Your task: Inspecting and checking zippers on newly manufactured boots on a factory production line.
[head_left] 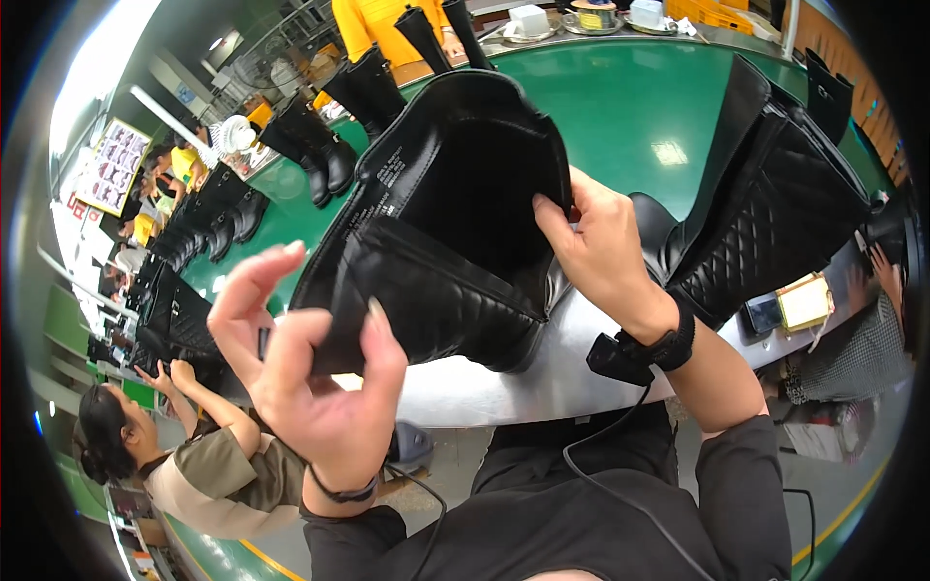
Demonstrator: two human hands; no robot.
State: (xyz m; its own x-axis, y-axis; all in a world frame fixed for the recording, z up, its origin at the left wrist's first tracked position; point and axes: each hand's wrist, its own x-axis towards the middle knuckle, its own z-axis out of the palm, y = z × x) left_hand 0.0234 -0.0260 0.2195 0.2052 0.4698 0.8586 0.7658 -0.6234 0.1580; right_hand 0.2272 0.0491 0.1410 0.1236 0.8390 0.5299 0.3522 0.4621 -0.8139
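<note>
A tall black leather boot (441, 276) stands before me, its wide shaft opening tipped toward me and its side gaping apart. My right hand (612, 252) pinches the right rim of the shaft, the thumb on the near side. At the lower left edge of the shaft, my left hand (325, 402) has its thumb and a bent finger closed about the loose black flap, while the index finger sticks out. Part of that grip is hidden. Right of this boot, a second black boot with a quilted shaft (775, 194) leans on the table.
The metal table edge (446, 397) curves before me, with a green work surface (620, 97) beyond. Several boots (300, 136) stand at the back left. A co-worker (218, 474) handles a boot at left; another person's hand (886, 276) is at far right, near a yellow pad (806, 302).
</note>
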